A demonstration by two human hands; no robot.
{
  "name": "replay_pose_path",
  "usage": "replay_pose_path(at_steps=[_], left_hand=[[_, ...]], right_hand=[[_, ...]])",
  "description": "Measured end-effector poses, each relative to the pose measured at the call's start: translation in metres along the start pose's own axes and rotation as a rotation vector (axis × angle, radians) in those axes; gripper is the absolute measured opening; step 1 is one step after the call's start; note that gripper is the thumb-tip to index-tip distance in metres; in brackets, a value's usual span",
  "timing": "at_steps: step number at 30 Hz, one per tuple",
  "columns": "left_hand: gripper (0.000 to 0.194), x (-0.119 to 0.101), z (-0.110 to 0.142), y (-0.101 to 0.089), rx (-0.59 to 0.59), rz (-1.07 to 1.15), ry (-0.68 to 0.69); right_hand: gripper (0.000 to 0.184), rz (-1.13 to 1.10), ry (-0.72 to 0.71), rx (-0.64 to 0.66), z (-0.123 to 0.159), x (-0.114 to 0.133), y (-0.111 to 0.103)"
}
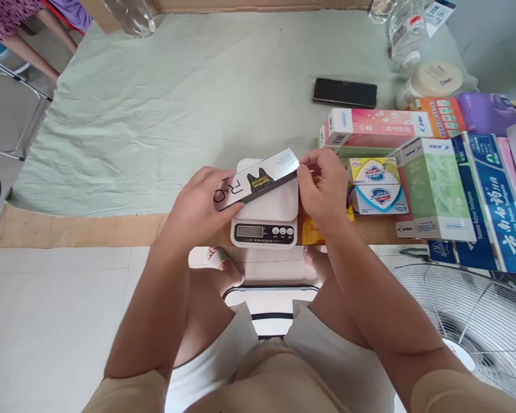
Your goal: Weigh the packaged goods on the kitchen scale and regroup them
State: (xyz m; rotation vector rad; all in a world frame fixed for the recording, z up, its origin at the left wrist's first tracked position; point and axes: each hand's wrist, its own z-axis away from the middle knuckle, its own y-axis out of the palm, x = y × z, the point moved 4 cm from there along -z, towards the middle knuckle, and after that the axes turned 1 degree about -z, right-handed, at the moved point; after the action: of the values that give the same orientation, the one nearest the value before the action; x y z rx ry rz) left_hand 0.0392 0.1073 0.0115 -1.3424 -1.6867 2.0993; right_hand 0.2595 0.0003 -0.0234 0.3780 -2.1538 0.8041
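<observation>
With the white kitchen scale [279,207] taken as the clock's centre and twelve o'clock pointing away from the wearer, a slim silver-and-black box [258,182] marked "Bamboo Charcoal" is held over the weighing plate, its length laid from eight o'clock to two. Whether the plate is touched by it cannot be told. The eight o'clock end is pinched between the thumb and fingers of the left hand [202,201]; the two o'clock end is pinched by the thumb and fingertips of the right hand [324,183], whose other fingers are curled. The scale's grey display [250,231] is turned toward six o'clock.

At four o'clock, a yellow packet [313,232] is partly covered by the right hand. Two stacked Safeguard soap boxes [380,195] are placed at three, with a green box [438,189] and blue toothpaste boxes [505,212] farther out. A pink box [382,127] is seen at two and a black phone [344,93] at one, both resting on the pale green cloth [155,115].
</observation>
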Motion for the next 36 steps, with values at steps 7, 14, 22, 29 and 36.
replay_pose_path(at_steps=[7,14,22,29,36], left_hand=[[0.040,-0.019,-0.001,0.010,-0.149,0.114,0.105],[0.039,-0.063,-0.033,0.011,-0.175,0.110,0.292],[0.060,-0.146,-0.149,0.038,0.032,0.207,0.505],[0.033,-0.182,-0.217,0.071,0.181,0.162,0.409],[0.040,-0.178,-0.227,0.092,0.270,0.194,0.371]], right_hand=[[0.008,-0.099,-0.042,-0.093,0.001,0.001,-0.024],[0.017,-0.170,-0.180,-0.237,0.010,0.018,-0.071],[0.029,-0.315,-0.207,-0.328,0.025,0.022,-0.097],[0.027,-0.329,-0.124,-0.318,0.019,0.004,-0.099],[0.024,-0.341,-0.090,-0.326,0.014,0.002,-0.095]])
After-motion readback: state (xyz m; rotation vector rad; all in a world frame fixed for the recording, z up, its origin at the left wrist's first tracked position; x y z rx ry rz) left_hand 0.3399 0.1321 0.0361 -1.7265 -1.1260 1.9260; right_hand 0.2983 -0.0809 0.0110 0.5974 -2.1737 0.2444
